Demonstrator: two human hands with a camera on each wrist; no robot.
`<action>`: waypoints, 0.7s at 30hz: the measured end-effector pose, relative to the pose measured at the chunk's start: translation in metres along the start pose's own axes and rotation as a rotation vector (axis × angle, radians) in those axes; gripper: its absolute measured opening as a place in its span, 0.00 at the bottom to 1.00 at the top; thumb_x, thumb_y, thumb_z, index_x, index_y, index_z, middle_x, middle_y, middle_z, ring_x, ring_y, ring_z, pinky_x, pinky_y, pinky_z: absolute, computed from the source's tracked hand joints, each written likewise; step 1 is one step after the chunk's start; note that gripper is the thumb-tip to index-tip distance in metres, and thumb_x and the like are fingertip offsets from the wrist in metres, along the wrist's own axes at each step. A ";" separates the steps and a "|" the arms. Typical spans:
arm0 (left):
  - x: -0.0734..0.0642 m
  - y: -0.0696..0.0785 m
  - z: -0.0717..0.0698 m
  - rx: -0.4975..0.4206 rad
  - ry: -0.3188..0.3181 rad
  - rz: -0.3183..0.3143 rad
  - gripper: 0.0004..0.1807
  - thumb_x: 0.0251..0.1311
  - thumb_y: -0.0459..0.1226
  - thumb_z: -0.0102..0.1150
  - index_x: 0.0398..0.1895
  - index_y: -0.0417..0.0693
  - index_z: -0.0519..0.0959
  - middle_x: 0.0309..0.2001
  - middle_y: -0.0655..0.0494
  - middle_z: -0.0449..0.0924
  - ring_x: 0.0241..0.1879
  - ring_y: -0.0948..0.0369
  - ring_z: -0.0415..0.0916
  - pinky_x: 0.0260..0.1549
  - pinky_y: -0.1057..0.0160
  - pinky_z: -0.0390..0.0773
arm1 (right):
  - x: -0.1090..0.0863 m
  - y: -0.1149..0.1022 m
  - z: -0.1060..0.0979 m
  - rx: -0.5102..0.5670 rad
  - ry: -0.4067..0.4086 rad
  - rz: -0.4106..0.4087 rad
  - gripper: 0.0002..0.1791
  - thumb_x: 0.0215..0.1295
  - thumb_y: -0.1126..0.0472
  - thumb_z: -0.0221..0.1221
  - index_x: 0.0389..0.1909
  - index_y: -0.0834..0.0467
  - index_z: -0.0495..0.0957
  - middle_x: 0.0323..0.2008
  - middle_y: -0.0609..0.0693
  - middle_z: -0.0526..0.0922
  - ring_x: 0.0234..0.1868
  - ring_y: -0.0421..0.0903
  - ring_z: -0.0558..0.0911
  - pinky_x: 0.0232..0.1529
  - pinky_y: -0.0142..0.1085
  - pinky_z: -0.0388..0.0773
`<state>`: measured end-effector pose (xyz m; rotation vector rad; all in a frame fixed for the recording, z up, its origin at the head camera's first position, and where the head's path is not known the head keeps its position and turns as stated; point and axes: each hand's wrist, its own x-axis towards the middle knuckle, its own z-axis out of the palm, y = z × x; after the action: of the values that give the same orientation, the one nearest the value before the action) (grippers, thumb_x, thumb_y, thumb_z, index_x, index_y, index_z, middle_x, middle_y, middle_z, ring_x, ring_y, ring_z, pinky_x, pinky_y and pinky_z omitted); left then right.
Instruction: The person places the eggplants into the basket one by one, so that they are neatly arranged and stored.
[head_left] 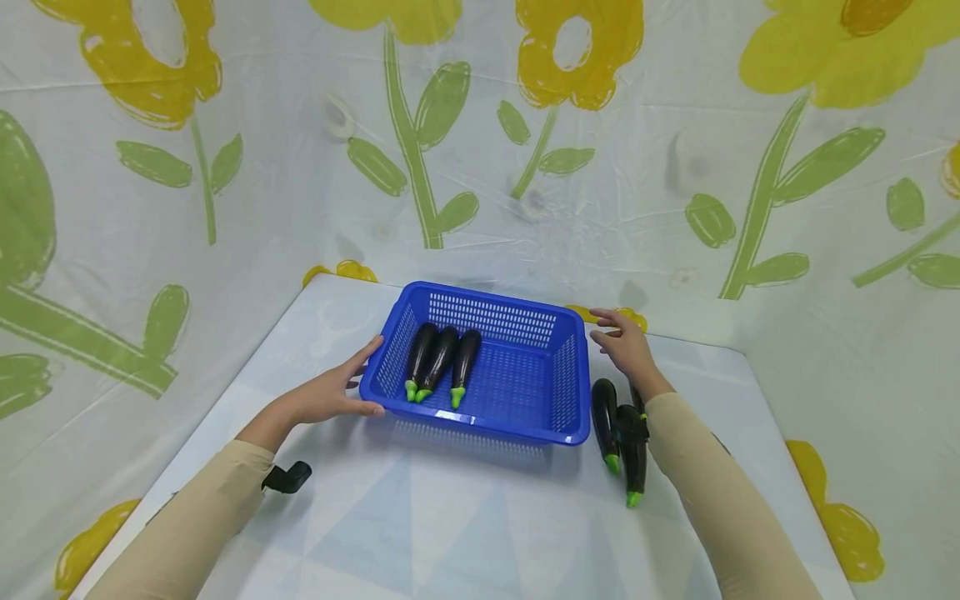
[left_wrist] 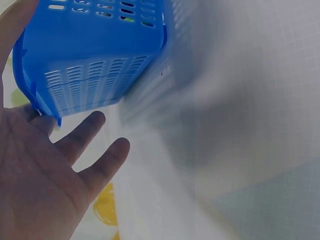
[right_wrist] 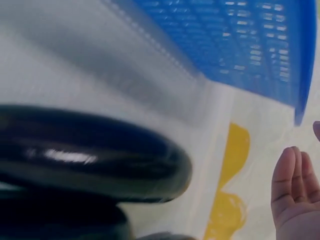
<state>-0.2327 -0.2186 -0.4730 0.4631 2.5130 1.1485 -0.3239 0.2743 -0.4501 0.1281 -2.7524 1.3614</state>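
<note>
A blue plastic basket (head_left: 510, 433) stands on the table with three eggplants (head_left: 441, 362) lying side by side in its left part. My left hand (head_left: 330, 392) is at the basket's left end, fingers spread, with fingertips and thumb right at the rim. In the left wrist view the palm (left_wrist: 35, 175) faces the perforated wall. My right hand (head_left: 626, 346) hovers just off the basket's back right corner, fingers extended and holding nothing. Below it, to the right of the basket, more eggplants (head_left: 604, 421) lie on the table, partly hidden by my right wrist; their dark ends fill the lower left of the right wrist view.
The table (head_left: 450, 533) has a pale cloth with light blue triangles. A white curtain (head_left: 480, 225) with yellow flowers and green leaves surrounds its back and sides. Each wrist carries a black strap mount, such as the left one (head_left: 288, 477).
</note>
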 end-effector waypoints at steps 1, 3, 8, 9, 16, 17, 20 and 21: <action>0.000 0.000 0.000 0.000 0.000 0.001 0.60 0.48 0.51 0.68 0.72 0.72 0.31 0.73 0.46 0.38 0.67 0.38 0.50 0.58 0.35 0.59 | -0.001 0.002 -0.001 -0.001 -0.002 0.002 0.24 0.65 0.57 0.55 0.62 0.53 0.69 0.58 0.61 0.70 0.49 0.57 0.77 0.44 0.47 0.79; 0.000 -0.001 0.000 -0.003 -0.001 0.006 0.60 0.48 0.51 0.68 0.72 0.72 0.31 0.73 0.46 0.37 0.67 0.38 0.50 0.57 0.35 0.59 | -0.004 0.007 -0.003 -0.004 0.004 0.013 0.24 0.65 0.58 0.56 0.62 0.54 0.68 0.57 0.61 0.70 0.49 0.58 0.77 0.44 0.48 0.79; 0.000 0.000 0.000 -0.012 -0.002 0.009 0.59 0.48 0.50 0.68 0.72 0.73 0.31 0.74 0.46 0.37 0.67 0.37 0.49 0.57 0.35 0.59 | -0.009 0.020 -0.008 -0.020 0.012 0.060 0.25 0.65 0.58 0.55 0.63 0.55 0.68 0.57 0.63 0.70 0.50 0.58 0.76 0.44 0.47 0.79; 0.000 0.000 0.000 -0.012 -0.002 0.009 0.59 0.48 0.50 0.68 0.72 0.73 0.31 0.74 0.46 0.37 0.67 0.37 0.49 0.57 0.35 0.59 | -0.009 0.022 -0.009 -0.026 0.012 0.069 0.25 0.65 0.57 0.55 0.63 0.55 0.68 0.58 0.63 0.70 0.51 0.58 0.76 0.44 0.47 0.79; -0.001 0.000 0.000 -0.013 0.002 0.000 0.60 0.46 0.54 0.68 0.71 0.75 0.31 0.74 0.49 0.37 0.67 0.39 0.49 0.58 0.35 0.59 | -0.015 0.035 -0.019 -0.079 0.022 0.081 0.25 0.65 0.57 0.56 0.62 0.54 0.68 0.58 0.64 0.70 0.54 0.61 0.74 0.49 0.52 0.75; -0.001 0.000 0.000 -0.015 0.004 -0.004 0.60 0.46 0.54 0.68 0.71 0.76 0.31 0.74 0.49 0.37 0.67 0.39 0.50 0.58 0.35 0.58 | -0.016 0.038 -0.020 -0.091 0.025 0.082 0.25 0.65 0.56 0.55 0.63 0.54 0.68 0.58 0.64 0.70 0.54 0.61 0.73 0.50 0.52 0.74; -0.001 0.000 0.000 -0.020 0.006 0.005 0.60 0.47 0.52 0.68 0.71 0.76 0.32 0.74 0.49 0.36 0.67 0.39 0.50 0.58 0.35 0.58 | -0.021 0.043 -0.025 -0.108 0.033 0.089 0.25 0.66 0.55 0.55 0.64 0.54 0.67 0.59 0.64 0.69 0.54 0.61 0.72 0.51 0.54 0.72; 0.000 -0.001 0.001 -0.023 0.007 0.005 0.59 0.47 0.51 0.69 0.71 0.76 0.32 0.74 0.49 0.37 0.67 0.39 0.50 0.58 0.35 0.59 | -0.022 0.045 -0.026 -0.103 0.035 0.092 0.26 0.66 0.55 0.54 0.64 0.54 0.67 0.59 0.64 0.69 0.55 0.61 0.72 0.51 0.54 0.72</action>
<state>-0.2321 -0.2187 -0.4737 0.4603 2.5034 1.1808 -0.3059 0.3237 -0.4723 -0.0281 -2.8244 1.2261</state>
